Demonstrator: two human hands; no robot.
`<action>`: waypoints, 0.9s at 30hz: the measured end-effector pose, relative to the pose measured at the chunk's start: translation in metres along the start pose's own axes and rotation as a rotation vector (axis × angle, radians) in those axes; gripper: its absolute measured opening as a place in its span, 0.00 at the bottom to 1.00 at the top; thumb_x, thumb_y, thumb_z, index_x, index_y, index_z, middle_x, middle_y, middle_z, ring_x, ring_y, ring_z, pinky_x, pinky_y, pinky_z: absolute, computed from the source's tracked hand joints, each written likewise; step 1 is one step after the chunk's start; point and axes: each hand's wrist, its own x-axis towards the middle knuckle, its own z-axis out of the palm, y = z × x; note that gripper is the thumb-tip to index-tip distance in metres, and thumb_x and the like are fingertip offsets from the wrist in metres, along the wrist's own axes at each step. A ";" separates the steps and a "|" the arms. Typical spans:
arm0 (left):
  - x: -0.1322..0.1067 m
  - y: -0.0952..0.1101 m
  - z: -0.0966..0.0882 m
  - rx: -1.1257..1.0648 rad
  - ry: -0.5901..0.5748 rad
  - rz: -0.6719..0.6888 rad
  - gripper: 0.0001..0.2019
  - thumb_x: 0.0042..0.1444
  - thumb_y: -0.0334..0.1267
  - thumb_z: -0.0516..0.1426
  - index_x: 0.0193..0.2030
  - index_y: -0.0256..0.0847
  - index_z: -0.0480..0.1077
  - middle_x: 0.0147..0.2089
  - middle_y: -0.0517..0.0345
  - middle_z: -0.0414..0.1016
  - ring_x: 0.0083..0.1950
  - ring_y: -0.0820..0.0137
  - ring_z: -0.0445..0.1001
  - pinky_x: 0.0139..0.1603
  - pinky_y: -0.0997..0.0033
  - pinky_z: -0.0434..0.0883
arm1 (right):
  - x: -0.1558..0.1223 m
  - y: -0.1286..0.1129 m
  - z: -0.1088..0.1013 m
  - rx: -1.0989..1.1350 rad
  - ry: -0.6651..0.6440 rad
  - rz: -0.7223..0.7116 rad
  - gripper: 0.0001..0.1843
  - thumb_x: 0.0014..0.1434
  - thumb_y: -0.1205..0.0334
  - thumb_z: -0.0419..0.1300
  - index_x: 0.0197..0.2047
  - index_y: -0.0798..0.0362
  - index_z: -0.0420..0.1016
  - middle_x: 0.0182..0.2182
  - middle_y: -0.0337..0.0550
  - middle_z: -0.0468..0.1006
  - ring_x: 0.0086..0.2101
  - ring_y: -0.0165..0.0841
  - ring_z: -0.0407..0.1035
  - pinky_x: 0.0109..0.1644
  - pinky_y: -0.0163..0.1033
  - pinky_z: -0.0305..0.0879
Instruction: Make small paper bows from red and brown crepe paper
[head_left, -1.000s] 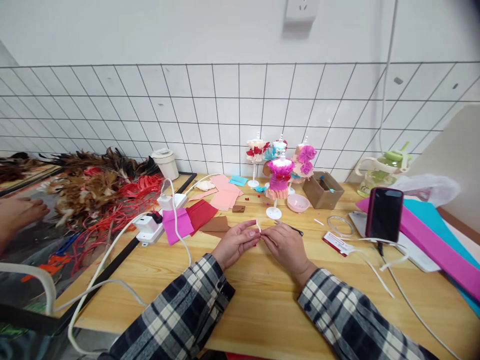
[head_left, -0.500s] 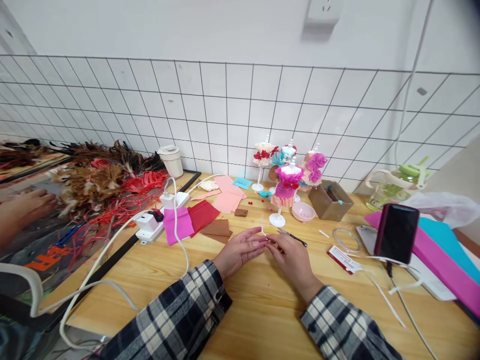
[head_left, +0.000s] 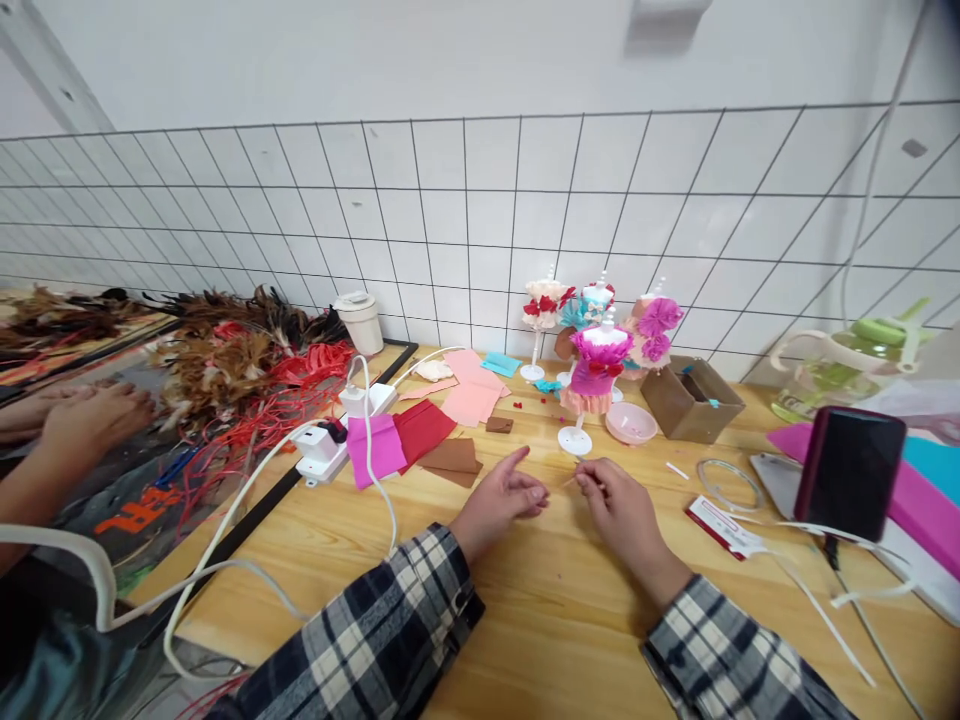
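My left hand (head_left: pixel 499 505) is raised over the wooden table (head_left: pixel 540 640), its index finger stretched out and the thumb pressed to the other fingers. Anything in that pinch is too small to make out. Facing it a short gap away, my right hand (head_left: pixel 622 515) has thumb and index finger pinched together. Something thin and pale seems to show at its fingertips, too fine to name. Just beyond my hands stands a small dress form (head_left: pixel 592 375) in magenta and peach crepe paper, with several similar dressed forms behind it. A pink bowl (head_left: pixel 631 423) is beside it.
Left lie magenta paper (head_left: pixel 375 450), red paper (head_left: pixel 424 432), brown paper (head_left: pixel 454 460) and a power strip (head_left: pixel 322 455) with looping cables. Right are a cardboard box (head_left: pixel 697 405), a phone (head_left: pixel 847 475) and a jug (head_left: pixel 847 370). Another person's hands (head_left: pixel 101 415) work near feathers (head_left: pixel 199 375).
My hands have moved apart from touching. My left thumb has closed against its fingers. The white strip between my fingertips no longer shows, and my right hand now covers the black-handled tool. The view has shifted.
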 end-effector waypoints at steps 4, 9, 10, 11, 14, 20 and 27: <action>-0.001 0.006 -0.001 0.264 0.241 0.257 0.18 0.47 0.42 0.64 0.44 0.37 0.71 0.28 0.60 0.71 0.24 0.77 0.67 0.26 0.78 0.63 | 0.000 0.004 0.004 0.062 0.057 0.156 0.15 0.61 0.52 0.50 0.35 0.52 0.73 0.31 0.44 0.78 0.30 0.34 0.71 0.33 0.38 0.65; -0.011 0.004 0.006 0.521 0.201 0.399 0.11 0.50 0.43 0.61 0.29 0.37 0.74 0.23 0.58 0.71 0.24 0.74 0.64 0.27 0.75 0.61 | -0.003 -0.009 0.008 0.068 -0.002 0.254 0.12 0.56 0.53 0.53 0.30 0.50 0.74 0.24 0.38 0.77 0.23 0.31 0.69 0.26 0.35 0.59; -0.012 0.002 0.007 0.580 0.155 0.397 0.10 0.50 0.43 0.61 0.30 0.37 0.76 0.23 0.57 0.72 0.23 0.74 0.63 0.26 0.74 0.60 | -0.003 -0.012 0.007 0.051 0.007 0.256 0.12 0.56 0.53 0.54 0.29 0.49 0.74 0.24 0.38 0.76 0.23 0.31 0.69 0.26 0.35 0.58; -0.013 -0.001 0.009 0.628 0.117 0.393 0.10 0.50 0.43 0.61 0.30 0.37 0.77 0.24 0.56 0.73 0.23 0.73 0.63 0.26 0.74 0.59 | -0.004 -0.016 0.006 0.030 0.019 0.255 0.12 0.56 0.54 0.54 0.29 0.49 0.73 0.24 0.38 0.76 0.24 0.32 0.69 0.26 0.35 0.58; -0.011 -0.007 0.012 0.663 0.077 0.366 0.09 0.50 0.42 0.61 0.34 0.40 0.79 0.26 0.55 0.76 0.25 0.71 0.66 0.29 0.73 0.61 | -0.004 -0.025 0.004 -0.003 0.028 0.238 0.11 0.56 0.55 0.55 0.28 0.49 0.72 0.24 0.38 0.76 0.27 0.33 0.69 0.29 0.35 0.59; -0.006 -0.011 0.009 0.649 0.107 0.334 0.10 0.51 0.42 0.60 0.37 0.43 0.80 0.31 0.53 0.79 0.31 0.66 0.71 0.35 0.71 0.65 | -0.004 -0.024 0.011 0.135 -0.076 0.171 0.11 0.58 0.56 0.55 0.32 0.49 0.76 0.25 0.38 0.76 0.29 0.32 0.70 0.33 0.36 0.62; -0.001 -0.019 0.003 0.699 0.103 0.317 0.11 0.53 0.43 0.58 0.36 0.41 0.79 0.33 0.52 0.80 0.31 0.67 0.73 0.33 0.72 0.67 | -0.006 -0.023 0.014 0.187 -0.106 0.178 0.10 0.57 0.56 0.56 0.32 0.49 0.77 0.26 0.38 0.77 0.27 0.32 0.69 0.31 0.36 0.62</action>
